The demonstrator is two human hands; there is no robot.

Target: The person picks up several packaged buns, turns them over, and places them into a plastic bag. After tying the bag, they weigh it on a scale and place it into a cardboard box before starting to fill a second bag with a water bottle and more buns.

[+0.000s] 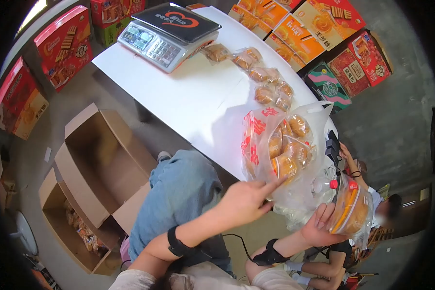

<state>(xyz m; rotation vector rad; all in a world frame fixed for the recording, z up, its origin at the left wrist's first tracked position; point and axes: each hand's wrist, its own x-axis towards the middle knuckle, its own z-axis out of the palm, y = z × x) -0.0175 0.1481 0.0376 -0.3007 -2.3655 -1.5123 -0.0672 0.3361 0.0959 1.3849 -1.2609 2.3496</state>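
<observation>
My left hand (246,202) is at the front edge of the white table, its index finger stretched out to the plastic bag (252,140) with red print. It holds nothing, and the fingertip is at a wrapped bun (285,166) in the bag. Several wrapped buns fill that bag. To the right, my right hand (321,227) grips a clear package of buns (353,212) from below and the side. A bottle with a red cap (324,184) lies between the bag and this package.
A scale (166,41) stands at the table's (188,96) far left end, with more wrapped buns (263,75) along the far edge. Open cardboard boxes (101,159) are on the floor at left. Printed cartons (299,29) stand behind. Another person's arm (355,169) is at right.
</observation>
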